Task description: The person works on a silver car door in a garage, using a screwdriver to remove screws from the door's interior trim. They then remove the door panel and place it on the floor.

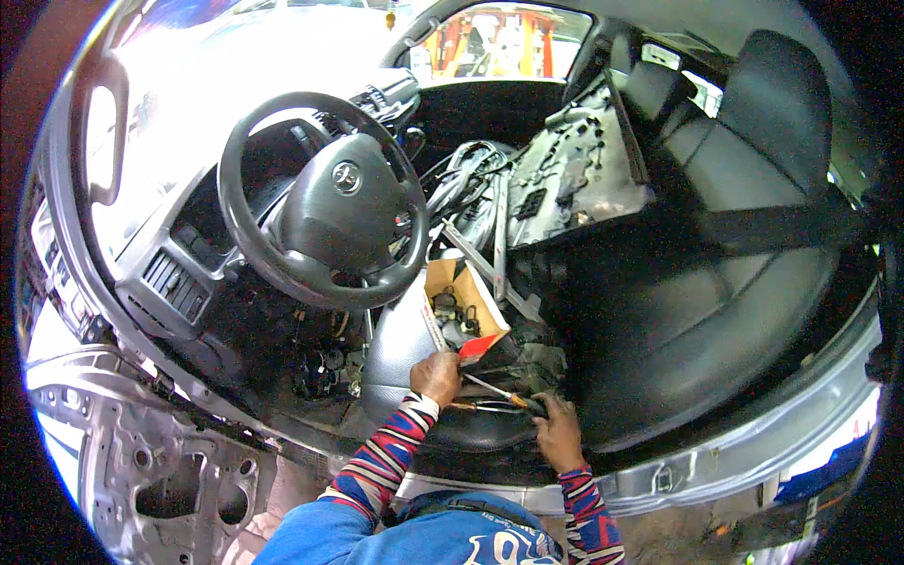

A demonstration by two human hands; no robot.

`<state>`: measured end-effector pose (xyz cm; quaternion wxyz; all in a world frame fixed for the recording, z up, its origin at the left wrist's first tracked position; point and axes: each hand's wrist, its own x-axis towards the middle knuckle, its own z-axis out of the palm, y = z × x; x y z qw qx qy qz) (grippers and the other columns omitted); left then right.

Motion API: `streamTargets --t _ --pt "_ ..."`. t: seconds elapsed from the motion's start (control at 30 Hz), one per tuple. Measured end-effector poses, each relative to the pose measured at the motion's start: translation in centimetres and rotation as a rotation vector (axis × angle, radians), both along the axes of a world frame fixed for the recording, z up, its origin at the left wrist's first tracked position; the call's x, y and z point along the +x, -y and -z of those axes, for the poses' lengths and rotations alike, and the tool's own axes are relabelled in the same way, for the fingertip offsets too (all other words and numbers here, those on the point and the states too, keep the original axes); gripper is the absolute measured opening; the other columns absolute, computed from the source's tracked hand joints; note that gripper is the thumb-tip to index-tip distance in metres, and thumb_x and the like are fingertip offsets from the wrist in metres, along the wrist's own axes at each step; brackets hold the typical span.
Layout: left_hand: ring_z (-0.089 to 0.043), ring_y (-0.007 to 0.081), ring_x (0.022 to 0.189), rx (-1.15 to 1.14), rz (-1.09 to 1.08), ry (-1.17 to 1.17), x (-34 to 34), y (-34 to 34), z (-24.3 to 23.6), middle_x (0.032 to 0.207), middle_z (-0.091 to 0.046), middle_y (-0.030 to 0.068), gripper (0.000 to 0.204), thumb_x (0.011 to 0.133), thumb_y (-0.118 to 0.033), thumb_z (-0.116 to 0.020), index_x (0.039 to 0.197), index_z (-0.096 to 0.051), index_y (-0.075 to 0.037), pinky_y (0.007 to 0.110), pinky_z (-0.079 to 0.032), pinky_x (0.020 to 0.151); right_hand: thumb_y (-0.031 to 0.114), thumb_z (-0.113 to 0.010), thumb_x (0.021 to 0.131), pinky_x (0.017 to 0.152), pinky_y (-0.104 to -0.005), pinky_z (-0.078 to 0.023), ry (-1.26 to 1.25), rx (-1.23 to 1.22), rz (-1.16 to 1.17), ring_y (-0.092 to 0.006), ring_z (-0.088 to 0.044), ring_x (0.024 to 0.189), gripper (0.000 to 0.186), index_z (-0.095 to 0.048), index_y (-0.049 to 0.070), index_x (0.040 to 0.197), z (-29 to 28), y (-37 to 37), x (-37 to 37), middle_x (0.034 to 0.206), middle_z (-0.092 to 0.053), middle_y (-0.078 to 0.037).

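My left hand (435,379) grips the near corner of an open cardboard box (490,330) with a red patch on its side. Small dark metal and plastic parts (452,306) lie inside it. My right hand (559,431) is closed on the black-and-orange handle of a screwdriver (497,391), whose shaft points left toward the box. Another orange-handled tool (467,406) lies just below it on the black seat edge. A grey padded piece (386,353) is under and left of the box.
Steering wheel (247,264) and dashboard stand left. Trim strips (499,254), coiled cables (466,169) and a removed panel (574,169) lie beyond the box. A black leather seat (716,330) fills the right. The metal door sill (659,480) and stripped door frame (160,452) edge the near side.
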<state>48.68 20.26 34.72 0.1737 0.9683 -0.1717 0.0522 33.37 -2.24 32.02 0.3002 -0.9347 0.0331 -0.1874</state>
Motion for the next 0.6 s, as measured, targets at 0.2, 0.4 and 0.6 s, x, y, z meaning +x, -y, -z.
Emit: streamTargets --t 0.2,0.4,0.6 --pt "-0.071 0.0396 0.083 -0.143 0.058 0.072 -0.8 -2.0 -0.4 0.088 -0.071 0.0186 0.013 0.084 -0.016 -0.065 0.093 -0.067 -0.007 0.052 -0.056 0.071 0.004 -0.068 0.081 0.099 -0.0457 -0.044 0.016 0.079 -0.078 -0.0394 -0.056 0.110 0.043 -0.065 0.009 0.124 1.0 -0.1 3.0 0.117 -0.066 -0.016" --pt "-0.070 0.0402 0.084 -0.136 -0.205 0.074 -2.8 -9.6 -3.8 0.086 -0.071 0.0199 0.021 0.093 -0.024 -0.067 0.098 -0.063 -0.003 0.049 -0.055 0.073 0.003 -0.070 0.079 0.103 -0.0456 -0.044 0.021 -0.005 -0.152 -0.0366 -0.055 0.116 0.043 -0.070 0.010 0.121 1.1 -1.9 6.8 0.125 -0.065 -0.015" --pt "-0.063 0.0203 0.076 -0.710 -0.024 -0.254 -7.1 -14.6 -8.1 0.082 -0.066 0.0099 0.023 0.098 -0.020 -0.064 0.107 -0.065 0.001 0.036 -0.051 0.071 0.004 -0.069 0.081 0.109 -0.0483 -0.039 0.165 -0.315 -0.051 -0.0406 -0.047 0.126 0.044 -0.070 0.012 0.124 0.2 -4.6 7.0 0.142 -0.051 -0.018"
